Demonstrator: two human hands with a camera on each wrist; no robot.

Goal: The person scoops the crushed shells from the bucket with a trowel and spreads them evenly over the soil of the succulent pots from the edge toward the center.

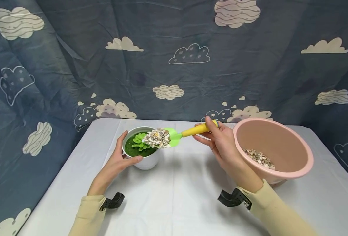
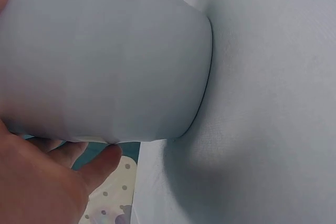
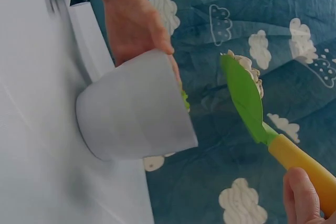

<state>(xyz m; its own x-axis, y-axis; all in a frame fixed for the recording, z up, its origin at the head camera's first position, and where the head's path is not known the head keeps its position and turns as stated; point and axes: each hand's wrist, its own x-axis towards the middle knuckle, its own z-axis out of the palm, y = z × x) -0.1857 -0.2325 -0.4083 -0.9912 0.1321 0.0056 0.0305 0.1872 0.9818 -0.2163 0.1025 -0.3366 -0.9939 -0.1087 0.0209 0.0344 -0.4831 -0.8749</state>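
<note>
The trowel, mid-frame in the head view, carries pebbles above the right rim of the white pot, apart from it. The right hand grips its handle; left of centre, the left hand clasps the pot. White tabletop separates pot from pink basin, frame right.

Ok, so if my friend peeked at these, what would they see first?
Probably the yellow-handled green trowel, heaped with little stones, which the right hand holds in the middle. Then the big pink tub on the right, with more stones inside. On the left, a green plant sits in a white pot that the left hand holds.
</note>
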